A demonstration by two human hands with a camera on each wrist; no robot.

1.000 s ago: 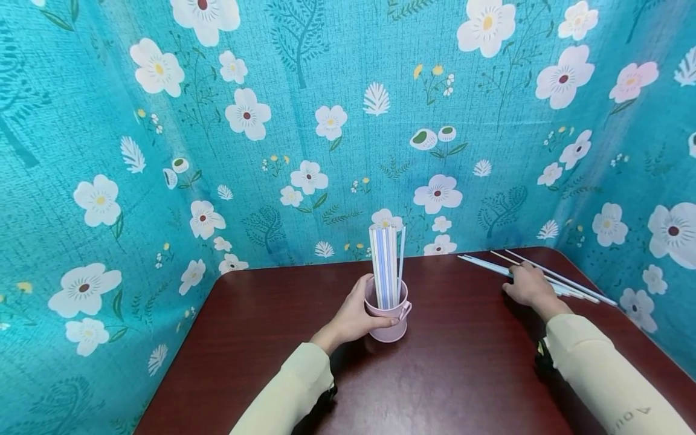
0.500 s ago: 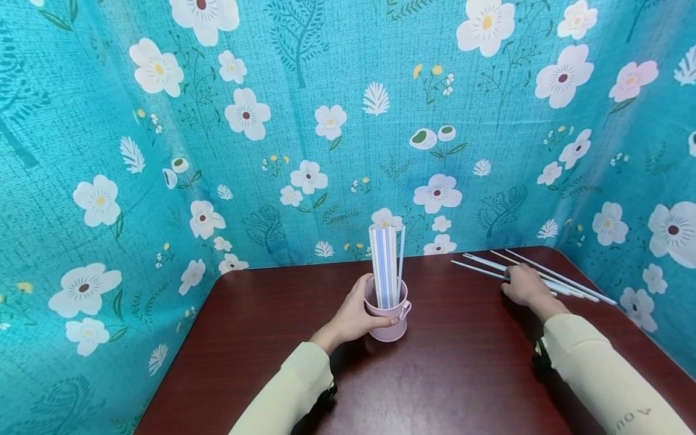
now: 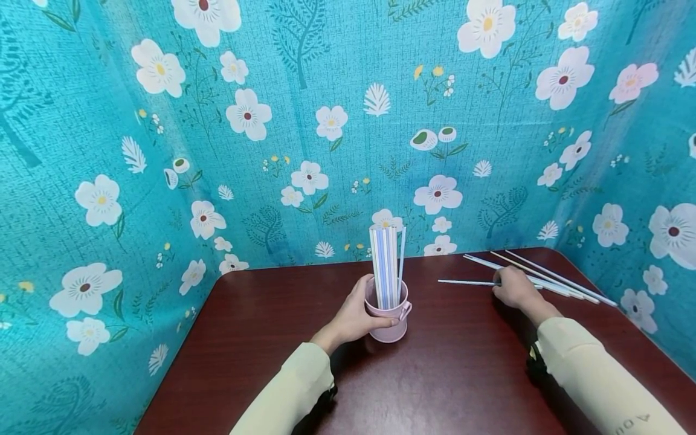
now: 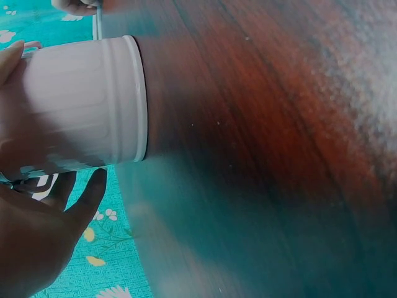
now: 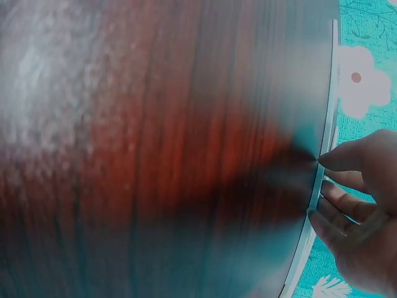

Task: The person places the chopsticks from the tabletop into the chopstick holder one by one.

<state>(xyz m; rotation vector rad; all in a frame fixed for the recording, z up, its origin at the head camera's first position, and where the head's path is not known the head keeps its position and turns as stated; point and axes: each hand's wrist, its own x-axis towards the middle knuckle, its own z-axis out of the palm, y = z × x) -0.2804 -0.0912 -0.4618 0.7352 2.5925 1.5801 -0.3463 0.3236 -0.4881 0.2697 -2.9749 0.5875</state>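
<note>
My left hand [image 3: 352,309] grips the side of a small pink bucket [image 3: 388,331], its thumb across the front. In the left wrist view the pale bucket wall [image 4: 68,102] fills the space between the fingers and thumb. A bundle of thin white and blue sticks [image 3: 385,266] stands upright in it, with one light-blue stick [image 3: 402,254] leaning apart at the right. At the back right my right hand [image 3: 516,288] pinches a thin light-blue stick [image 3: 464,282] that points left, low over the table. The right wrist view shows the fingertips [image 5: 325,162] right at the stick.
Several loose sticks [image 3: 576,286], white, pale yellow and light blue, lie slantwise behind and right of the right hand. Dark red-brown table [image 3: 272,326] surrounds the bucket. A turquoise flowered cloth [image 3: 337,151] hangs behind the table and along both sides.
My right hand has drawn one light-blue stick leftward, away from the loose pile, and the stick has turned to lie nearly level across the view. The left hand and bucket have stayed in place.
</note>
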